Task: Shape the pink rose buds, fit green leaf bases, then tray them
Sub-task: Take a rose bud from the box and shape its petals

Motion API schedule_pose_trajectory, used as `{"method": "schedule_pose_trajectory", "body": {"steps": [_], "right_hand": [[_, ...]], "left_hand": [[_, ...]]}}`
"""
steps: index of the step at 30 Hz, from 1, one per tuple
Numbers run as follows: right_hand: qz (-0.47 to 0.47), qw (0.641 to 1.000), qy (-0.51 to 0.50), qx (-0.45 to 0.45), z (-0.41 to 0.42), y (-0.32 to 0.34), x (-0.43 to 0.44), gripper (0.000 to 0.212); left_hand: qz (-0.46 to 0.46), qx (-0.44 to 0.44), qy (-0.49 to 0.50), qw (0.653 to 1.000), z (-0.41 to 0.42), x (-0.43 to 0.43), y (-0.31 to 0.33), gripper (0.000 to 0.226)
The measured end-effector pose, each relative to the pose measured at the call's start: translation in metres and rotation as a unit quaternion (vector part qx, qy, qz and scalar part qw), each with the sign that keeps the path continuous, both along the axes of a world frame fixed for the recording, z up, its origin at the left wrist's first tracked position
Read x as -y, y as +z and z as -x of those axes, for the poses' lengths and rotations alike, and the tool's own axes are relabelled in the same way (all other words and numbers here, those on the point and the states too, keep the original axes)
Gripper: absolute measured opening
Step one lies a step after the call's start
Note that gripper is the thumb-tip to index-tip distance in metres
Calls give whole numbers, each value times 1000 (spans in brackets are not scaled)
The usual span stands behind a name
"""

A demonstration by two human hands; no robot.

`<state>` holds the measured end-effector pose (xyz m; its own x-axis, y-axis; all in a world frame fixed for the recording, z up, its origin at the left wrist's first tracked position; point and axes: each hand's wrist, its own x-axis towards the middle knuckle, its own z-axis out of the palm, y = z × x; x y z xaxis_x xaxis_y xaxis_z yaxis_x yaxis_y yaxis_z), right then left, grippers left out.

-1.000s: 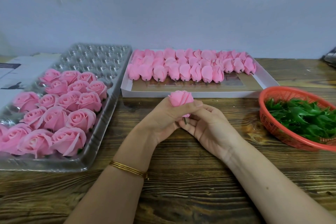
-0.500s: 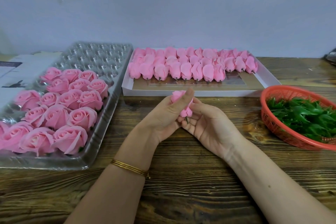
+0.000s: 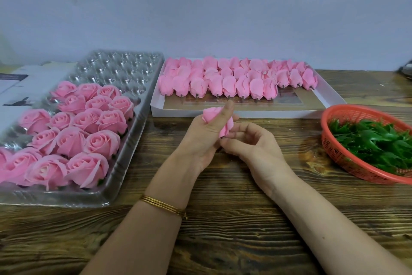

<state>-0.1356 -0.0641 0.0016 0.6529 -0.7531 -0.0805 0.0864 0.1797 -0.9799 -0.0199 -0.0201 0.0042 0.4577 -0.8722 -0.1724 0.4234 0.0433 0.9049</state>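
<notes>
In the head view, the rose bud (image 3: 210, 116) sits at the centre of the frame, raised just above the wooden table (image 3: 223, 219) and in front of the white box (image 3: 245, 113). The left hand (image 3: 200, 141), with a bangle (image 3: 163, 204) at its wrist, is wrapped round the bud, and its thumb lies across the petals so that pink shows on either side of it. The right hand (image 3: 254, 149) is curled just beside it, its fingers meeting the lower end of the bud. Whether they pinch the stub there or only touch the petals cannot be told.

Unshaped buds (image 3: 223, 83) lie in rows in the box at upper centre, short dark stubs pointing toward the viewer. Finished roses (image 3: 89, 141) fill the near part of the plastic tray (image 3: 131, 152) at left, and its far cups hold nothing. Green leaf bases (image 3: 374, 143) are heaped in the red basket (image 3: 334, 154) at the right edge.

The bud looks very light and soft, with thin petals that would likely crease or tear under a hard squeeze. It seems best cradled loosely round the body and steadied at the firmer base stub, where the leaf base would go on.
</notes>
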Motion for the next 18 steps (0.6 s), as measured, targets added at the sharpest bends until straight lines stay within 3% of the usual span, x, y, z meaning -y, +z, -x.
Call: {"method": "schedule_pose_trajectory", "body": {"steps": [7, 15, 18], "right_hand": [[95, 994, -52, -6, -7, -3, -8, 34], [90, 995, -38, 14, -4, -2, -4, 20], [78, 997, -23, 11, -3, -3, -2, 14]], "left_hand": [[-1, 24, 7, 1000, 7, 3, -1, 40], [15, 5, -42, 999, 8, -1, 6, 50], [15, 9, -66, 998, 4, -4, 8, 43]]}}
